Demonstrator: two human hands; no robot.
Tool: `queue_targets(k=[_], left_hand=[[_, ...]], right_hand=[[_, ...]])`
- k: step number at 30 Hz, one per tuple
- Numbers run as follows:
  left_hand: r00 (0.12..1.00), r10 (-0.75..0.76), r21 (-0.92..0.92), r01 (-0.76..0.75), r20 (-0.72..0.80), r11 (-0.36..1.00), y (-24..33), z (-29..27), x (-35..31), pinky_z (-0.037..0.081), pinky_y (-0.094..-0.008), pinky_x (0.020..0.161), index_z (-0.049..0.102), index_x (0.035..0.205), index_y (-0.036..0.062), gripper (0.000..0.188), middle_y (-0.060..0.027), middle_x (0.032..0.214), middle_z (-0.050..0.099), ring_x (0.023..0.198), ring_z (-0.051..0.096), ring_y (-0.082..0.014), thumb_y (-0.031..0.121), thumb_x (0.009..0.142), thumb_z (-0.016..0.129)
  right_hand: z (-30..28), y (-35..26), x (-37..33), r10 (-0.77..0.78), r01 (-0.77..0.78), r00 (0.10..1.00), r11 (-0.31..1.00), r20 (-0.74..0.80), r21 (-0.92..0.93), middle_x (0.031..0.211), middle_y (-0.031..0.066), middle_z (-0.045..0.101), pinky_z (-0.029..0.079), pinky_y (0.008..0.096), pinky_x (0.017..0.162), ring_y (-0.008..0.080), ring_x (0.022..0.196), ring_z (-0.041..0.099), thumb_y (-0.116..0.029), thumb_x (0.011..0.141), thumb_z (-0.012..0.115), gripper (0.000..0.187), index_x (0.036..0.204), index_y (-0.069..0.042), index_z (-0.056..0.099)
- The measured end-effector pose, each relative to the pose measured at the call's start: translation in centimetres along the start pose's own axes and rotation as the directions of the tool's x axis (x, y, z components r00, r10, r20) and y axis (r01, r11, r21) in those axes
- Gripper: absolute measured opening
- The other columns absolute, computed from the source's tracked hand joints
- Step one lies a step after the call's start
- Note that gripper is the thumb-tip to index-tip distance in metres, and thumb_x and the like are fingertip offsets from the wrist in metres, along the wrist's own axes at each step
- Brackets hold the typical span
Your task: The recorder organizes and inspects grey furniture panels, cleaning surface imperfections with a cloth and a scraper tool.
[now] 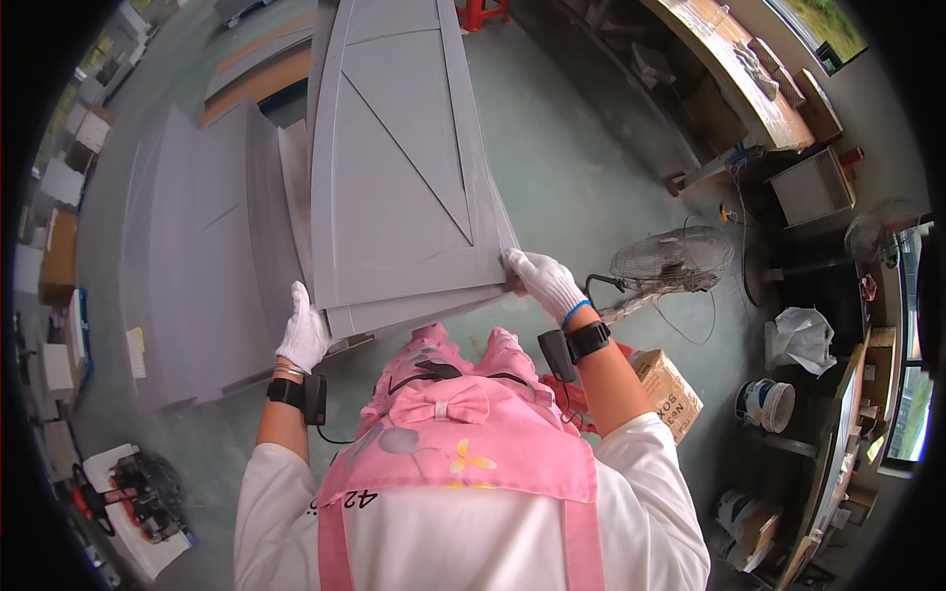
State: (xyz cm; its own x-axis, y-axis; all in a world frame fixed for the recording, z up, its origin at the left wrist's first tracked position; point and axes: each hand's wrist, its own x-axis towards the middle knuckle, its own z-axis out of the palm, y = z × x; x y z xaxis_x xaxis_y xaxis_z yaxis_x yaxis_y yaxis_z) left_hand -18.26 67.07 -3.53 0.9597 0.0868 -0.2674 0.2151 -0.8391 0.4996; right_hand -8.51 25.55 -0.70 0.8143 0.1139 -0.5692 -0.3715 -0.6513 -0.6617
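Note:
A long grey door panel [404,148] with raised framing and a diagonal groove lies in front of me on other grey panels, its near end towards my body. My left hand [304,333], in a white glove, holds its near left edge, the fingers partly hidden against the side. At the near right corner my right hand [545,281], also gloved in white, grips the edge with the thumb on top and the other fingers mostly out of sight underneath. The sheets below jut out slightly askew at the near end and right side.
Large grey panels [192,256] lie stacked to the left, with brown-edged boards [258,74] beyond. On the right are a fan [672,261], a cardboard box [670,392], a white bucket [765,405] and a long workbench [734,69]. A red stool [481,14] stands far ahead.

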Motion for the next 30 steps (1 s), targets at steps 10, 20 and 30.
queue_targets(k=[10,20,30], left_hand=[[0.995,-0.038,-0.674,0.09,0.092,0.733,-4.4,1.9,1.7,0.05,-0.0371,0.093,0.019,0.147,-0.0011,0.065,-0.021,0.119,0.063,0.099,0.064,-0.0334,0.011,0.095,0.056],[0.999,0.041,-0.12,-0.036,0.036,0.992,0.5,0.2,-0.2,0.049,-0.0369,0.095,0.021,0.148,-0.0029,0.071,-0.0216,0.124,0.059,0.109,0.061,-0.031,0.024,0.095,0.06],[0.969,-0.242,-0.352,0.247,0.06,0.903,-2.0,3.7,1.0,0.048,-0.0356,0.092,0.028,0.146,-0.0042,0.093,-0.0161,0.124,0.059,0.111,0.058,-0.0236,0.069,0.091,0.041]], right_hand=[[-0.4,-1.7,0.1,-0.051,0.048,0.999,0.987,-0.018,-0.153,0.09,0.0145,0.07,0.049,0.0412,0.084,0.0333,0.094,0.066,-0.057,0.095,0.036,0.06,0.118,-0.01,0.065],[-0.3,-1.6,0.2,-0.016,0.016,1.0,0.995,0.004,-0.097,0.099,0.0145,0.071,0.049,0.0402,0.085,0.0315,0.092,0.068,-0.055,0.094,0.039,0.058,0.12,-0.01,0.065],[2.5,6.6,1.6,-0.287,0.287,0.953,0.958,0.093,0.011,0.145,0.0219,0.043,0.038,0.0358,0.108,0.0322,0.133,0.045,-0.047,0.091,0.061,0.082,0.15,-0.002,0.026]])
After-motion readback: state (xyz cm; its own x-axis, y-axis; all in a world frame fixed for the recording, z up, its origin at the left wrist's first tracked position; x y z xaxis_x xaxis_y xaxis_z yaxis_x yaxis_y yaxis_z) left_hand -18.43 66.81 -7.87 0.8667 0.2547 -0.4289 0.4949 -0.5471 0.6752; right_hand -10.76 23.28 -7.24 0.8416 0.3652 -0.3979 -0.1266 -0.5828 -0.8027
